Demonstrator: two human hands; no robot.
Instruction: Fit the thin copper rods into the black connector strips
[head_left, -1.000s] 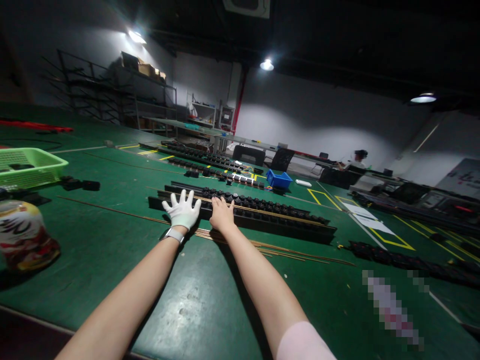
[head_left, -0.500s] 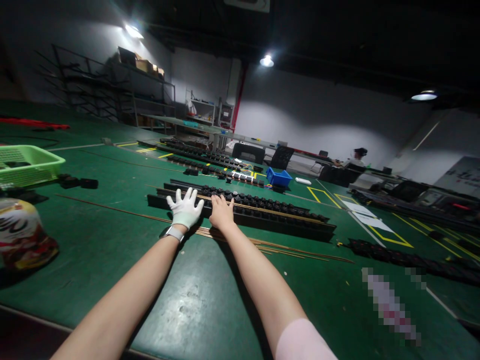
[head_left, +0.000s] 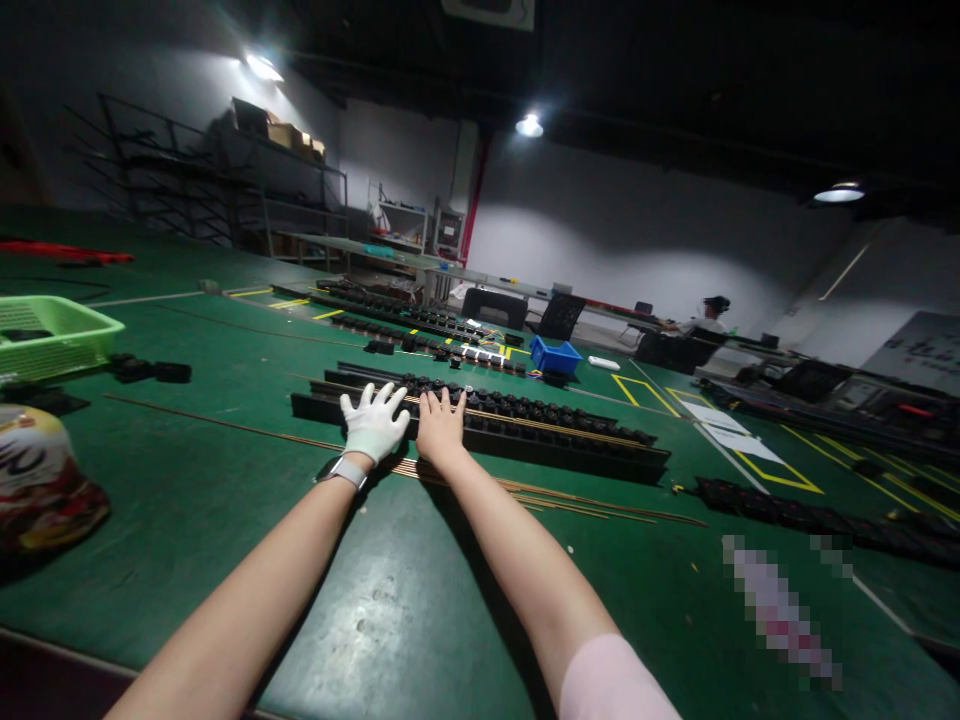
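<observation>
My left hand (head_left: 373, 423), in a white glove with a watch at the wrist, lies flat with fingers spread on a long black strip (head_left: 555, 441) that carries a row of black sockets. My bare right hand (head_left: 440, 423) rests right beside it on the same strip, fingers extended over a thin copper rod (head_left: 540, 420) that runs along the strip's top. More copper rods (head_left: 577, 508) lie on the green table (head_left: 405, 590) just in front of the strip. Neither hand grips anything.
A green basket (head_left: 52, 335) and a printed bag (head_left: 41, 480) sit at the left. Further black strips (head_left: 420, 322) and a blue bin (head_left: 556, 356) lie behind, another strip (head_left: 795, 518) at the right. A person (head_left: 705, 318) sits at a far table.
Both hands have stayed on the black strip; the left hand's fingers have lowered and turned slightly to the right. The view has shifted a little.
</observation>
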